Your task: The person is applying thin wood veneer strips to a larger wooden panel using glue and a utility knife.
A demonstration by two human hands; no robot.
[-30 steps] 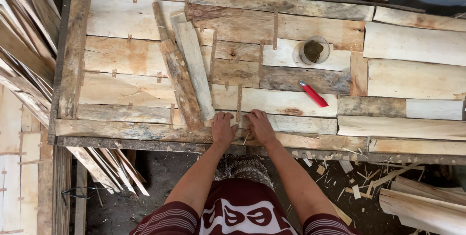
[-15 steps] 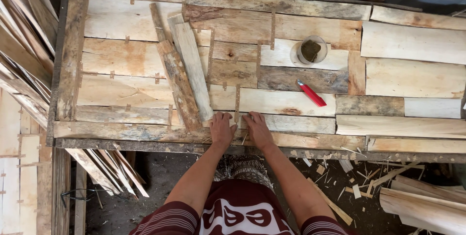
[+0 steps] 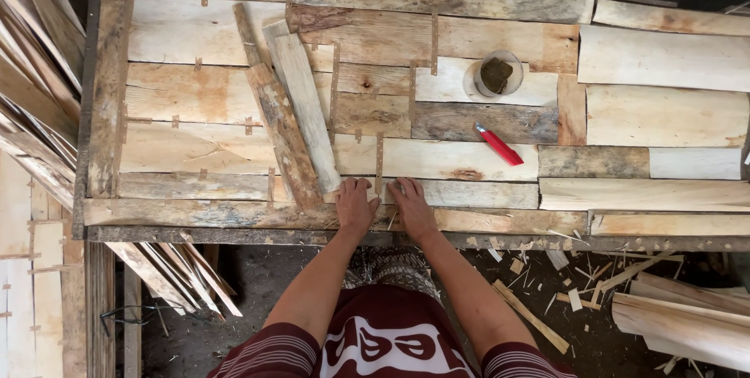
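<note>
My left hand [image 3: 355, 205] and my right hand [image 3: 412, 208] lie side by side, palms down, on the near edge of a workbench [image 3: 234, 214] covered with joined thin wood sheets. The fingers press on a narrow vertical strip [image 3: 380, 161] that bridges a seam between two pale sheets. Both hands hold nothing. Just left of my left hand, two loose slats [image 3: 293, 112], one dark and one pale, lie diagonally on the sheets. A red-handled cutter [image 3: 500, 145] rests on the sheets to the right, beyond my right hand.
A small round cup [image 3: 497, 75] with dark contents stands at the back, right of centre. Stacks of thin wood strips [image 3: 35, 105] lean at the left. Scraps and pale sheets [image 3: 680, 323] litter the dark ground at the lower right.
My hands stay on the same seam at the bench's near edge. The view has shifted only slightly.
</note>
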